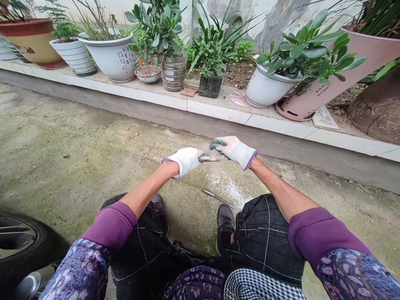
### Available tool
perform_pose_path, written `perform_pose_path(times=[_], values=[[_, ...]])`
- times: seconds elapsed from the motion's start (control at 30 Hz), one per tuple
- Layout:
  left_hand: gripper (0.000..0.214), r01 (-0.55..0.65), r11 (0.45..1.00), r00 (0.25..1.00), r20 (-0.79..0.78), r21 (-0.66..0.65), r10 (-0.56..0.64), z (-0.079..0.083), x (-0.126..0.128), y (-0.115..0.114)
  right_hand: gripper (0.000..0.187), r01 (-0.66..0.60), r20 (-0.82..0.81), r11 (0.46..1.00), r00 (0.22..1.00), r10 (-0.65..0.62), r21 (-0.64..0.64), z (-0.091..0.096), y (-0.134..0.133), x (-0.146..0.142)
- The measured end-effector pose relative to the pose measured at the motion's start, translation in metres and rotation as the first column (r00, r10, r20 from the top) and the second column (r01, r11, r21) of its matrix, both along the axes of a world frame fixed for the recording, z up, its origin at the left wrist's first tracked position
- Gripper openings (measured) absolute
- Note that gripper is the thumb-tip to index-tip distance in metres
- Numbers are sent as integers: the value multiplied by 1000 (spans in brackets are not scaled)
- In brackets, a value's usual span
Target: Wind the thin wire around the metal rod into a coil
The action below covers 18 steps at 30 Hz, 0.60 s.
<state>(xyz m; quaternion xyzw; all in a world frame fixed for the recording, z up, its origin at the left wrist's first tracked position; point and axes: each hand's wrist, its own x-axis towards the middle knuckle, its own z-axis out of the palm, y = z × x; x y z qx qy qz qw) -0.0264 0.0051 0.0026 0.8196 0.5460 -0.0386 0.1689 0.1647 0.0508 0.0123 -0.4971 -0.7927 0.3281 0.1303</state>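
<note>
Left hand (185,161) in white glove, fingers closed on one end of a grey metal tool (210,158); right hand (233,150) closed on its dark handle. Below on concrete, a thin metal rod (217,197). Seemingly mid-adjustment; steady grip needed next.

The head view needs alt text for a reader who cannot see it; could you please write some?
Two white-gloved hands, left hand and right hand, grip a short metal tool between them above a concrete floor. A thin metal rod lies on the floor below, and potted plants line a tiled ledge behind.
</note>
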Motion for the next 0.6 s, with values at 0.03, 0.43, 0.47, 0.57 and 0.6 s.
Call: perform_pose_path(times=[0.03, 0.43, 0.47, 0.57, 0.6], values=[[26, -18, 1000, 995, 97, -6, 18, 5, 0, 0, 22, 36, 7, 997, 999, -35, -65, -4, 2, 0], [30, -99, 989, 972, -204, 107, 119, -8, -14, 7, 23, -158, -6, 987, 987, 158, 9, 13, -31, -16], [28, -76, 994, 980, -176, 78, 89, -6, -10, 3, 23, -101, -19, 995, 995, 101, 21, 13, -25, -11], [23, -84, 996, 993, 86, -6, 84, 4, -2, -4, 24, 56, -44, 997, 997, -59, -59, 5, -8, 1], [23, -110, 993, 974, 196, -30, 114, 8, -1, -5, 24, 93, -32, 990, 995, -97, -106, 1, -5, 2]])
